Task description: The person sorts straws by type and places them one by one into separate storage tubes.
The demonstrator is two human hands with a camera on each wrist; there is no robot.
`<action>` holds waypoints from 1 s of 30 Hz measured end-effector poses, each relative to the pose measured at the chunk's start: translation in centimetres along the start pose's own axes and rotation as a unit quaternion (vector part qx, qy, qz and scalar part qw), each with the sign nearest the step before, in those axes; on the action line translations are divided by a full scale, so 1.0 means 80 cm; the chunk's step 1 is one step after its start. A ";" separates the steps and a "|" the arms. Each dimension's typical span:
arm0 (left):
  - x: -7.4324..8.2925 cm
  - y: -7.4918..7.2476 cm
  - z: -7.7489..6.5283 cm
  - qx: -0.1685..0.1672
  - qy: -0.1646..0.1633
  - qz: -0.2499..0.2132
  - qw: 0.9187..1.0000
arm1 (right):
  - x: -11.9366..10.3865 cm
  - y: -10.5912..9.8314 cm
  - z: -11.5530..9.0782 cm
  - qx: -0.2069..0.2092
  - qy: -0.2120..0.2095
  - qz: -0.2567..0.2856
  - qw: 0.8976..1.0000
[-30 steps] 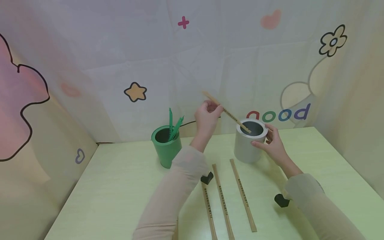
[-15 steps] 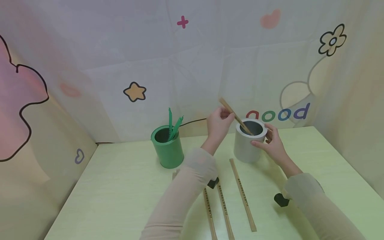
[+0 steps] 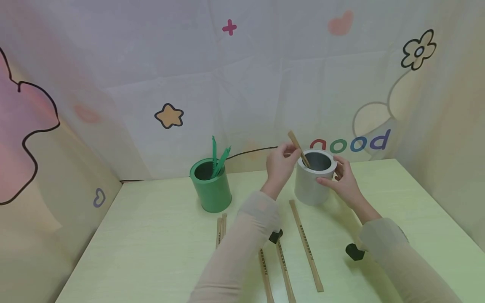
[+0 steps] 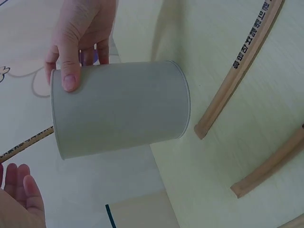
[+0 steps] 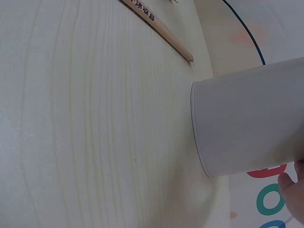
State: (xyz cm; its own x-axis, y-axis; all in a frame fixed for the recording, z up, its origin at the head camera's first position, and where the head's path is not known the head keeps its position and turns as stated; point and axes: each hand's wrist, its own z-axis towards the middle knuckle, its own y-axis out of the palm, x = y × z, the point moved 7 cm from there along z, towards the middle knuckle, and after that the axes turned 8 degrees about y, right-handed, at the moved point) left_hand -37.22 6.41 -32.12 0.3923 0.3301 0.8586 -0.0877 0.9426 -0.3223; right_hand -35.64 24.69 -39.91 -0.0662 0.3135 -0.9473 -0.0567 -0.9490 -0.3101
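Note:
My left hand pinches a brown paper-wrapped straw at the left rim of a grey cylindrical holder. The straw leans, its lower end inside the holder's dark opening. With thumb and fingers, my right hand holds the holder's right side near the rim, as the left wrist view also shows the right thumb on the grey wall. In that view the left hand sits beside the printed straw. The right wrist view shows the holder's base standing on the table and part of the right hand.
Left of the hands stands a green holder with several green wrapped straws. Several brown wrapped straws lie on the pale table, some partly under the left sleeve. A printed curtain hangs behind.
My left hand has moved right and slightly down, lowering the straw further into the grey holder and making it steeper. The right hand keeps its hold on the holder.

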 end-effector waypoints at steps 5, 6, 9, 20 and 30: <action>-0.006 0.009 -0.007 -0.012 -0.014 -0.010 1.000 | -0.001 0.001 -0.001 0.000 0.000 0.003 1.000; -0.006 0.010 -0.008 -0.013 -0.012 -0.006 1.000 | 0.000 0.001 -0.001 0.000 0.001 0.002 1.000; -0.011 0.012 -0.012 -0.018 -0.018 -0.002 1.000 | 0.001 0.001 -0.001 0.001 0.004 -0.002 1.000; -0.033 0.016 -0.019 -0.032 -0.038 0.020 0.999 | 0.006 -0.002 0.004 0.003 0.002 -0.008 1.000; -0.054 -0.003 -0.026 -0.056 -0.034 0.031 0.997 | 0.001 0.000 0.001 0.000 0.005 0.008 1.000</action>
State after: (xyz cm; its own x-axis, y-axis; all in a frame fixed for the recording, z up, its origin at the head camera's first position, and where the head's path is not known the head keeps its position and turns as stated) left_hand -37.00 4.70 -36.55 0.3258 0.3940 0.8594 -0.0047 0.9097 -0.4152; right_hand -35.71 24.76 -39.99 -0.0577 0.2984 -0.9527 -0.0559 -0.9537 -0.2954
